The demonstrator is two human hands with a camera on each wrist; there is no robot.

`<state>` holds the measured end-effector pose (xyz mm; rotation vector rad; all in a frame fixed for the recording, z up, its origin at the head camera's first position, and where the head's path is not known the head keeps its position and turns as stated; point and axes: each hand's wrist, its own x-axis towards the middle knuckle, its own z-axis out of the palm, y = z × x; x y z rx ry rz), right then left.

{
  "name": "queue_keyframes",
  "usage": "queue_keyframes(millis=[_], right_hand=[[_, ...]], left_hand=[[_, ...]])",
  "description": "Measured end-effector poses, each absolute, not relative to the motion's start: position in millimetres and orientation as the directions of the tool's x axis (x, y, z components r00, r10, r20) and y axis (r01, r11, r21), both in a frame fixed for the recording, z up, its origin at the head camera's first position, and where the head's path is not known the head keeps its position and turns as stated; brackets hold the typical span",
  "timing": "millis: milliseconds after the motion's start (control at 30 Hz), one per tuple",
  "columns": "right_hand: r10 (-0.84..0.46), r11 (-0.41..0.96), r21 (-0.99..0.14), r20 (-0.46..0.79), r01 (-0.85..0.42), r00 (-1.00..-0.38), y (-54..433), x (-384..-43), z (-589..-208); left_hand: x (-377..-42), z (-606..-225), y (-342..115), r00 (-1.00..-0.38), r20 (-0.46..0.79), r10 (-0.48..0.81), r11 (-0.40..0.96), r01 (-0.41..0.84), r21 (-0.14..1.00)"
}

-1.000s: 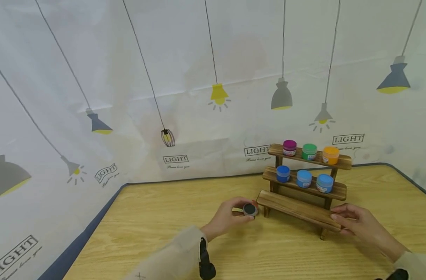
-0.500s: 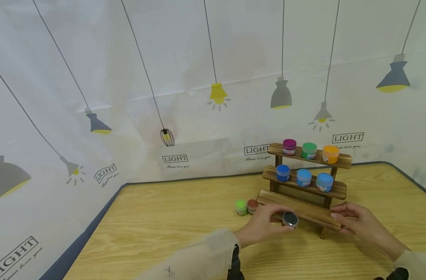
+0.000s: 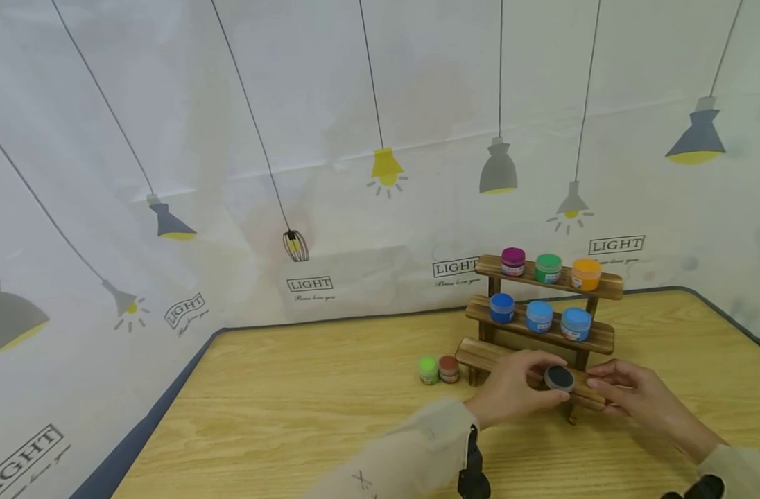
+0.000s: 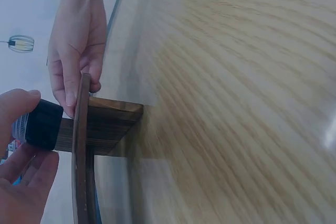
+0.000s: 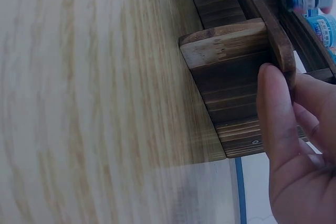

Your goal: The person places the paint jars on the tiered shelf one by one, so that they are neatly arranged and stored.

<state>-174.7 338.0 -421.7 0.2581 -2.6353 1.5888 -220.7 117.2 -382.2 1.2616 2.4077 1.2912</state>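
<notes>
My left hand (image 3: 514, 389) pinches a small paint jar with a black lid (image 3: 559, 378) between thumb and fingers. The jar is over the right part of the bottom step of a three-tier wooden stand (image 3: 482, 353). In the left wrist view the black jar (image 4: 46, 124) is close above the step's surface. My right hand (image 3: 651, 403) grips the right end of that bottom step. In the right wrist view the thumb (image 5: 275, 108) presses on the step's edge, with the other fingers partly hidden behind it. No other jar shows on the bottom step.
Purple, green (image 3: 548, 269) and orange jars stand on the top tier. Blue jars (image 3: 539, 317) line the middle tier. A lime-green jar (image 3: 428, 370) and a brown-red jar (image 3: 448, 369) sit on the table left of the stand. Behind hangs a lamp-print cloth (image 3: 355, 229).
My left hand has carried the black jar rightward, from beside the stand's left end to over the bottom step's right part. The lime-green and brown-red jars came into view. My right hand stays put.
</notes>
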Motion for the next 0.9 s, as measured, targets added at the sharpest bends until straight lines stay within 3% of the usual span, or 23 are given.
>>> queue_keyframes(millis=[367,900], right_hand=[[-0.167,0.352,-0.913,0.155,-0.206,-0.974,341,-174,-421],[-0.115,0.45,-0.879,0.119,-0.159,-0.986,338,-176,-424]], left_hand=[[-218,-384,140,-0.691,0.217,0.689,0.328,0.565,0.757],[-229,-397,136,-0.698,0.199,0.688,0.271,0.502,0.821]])
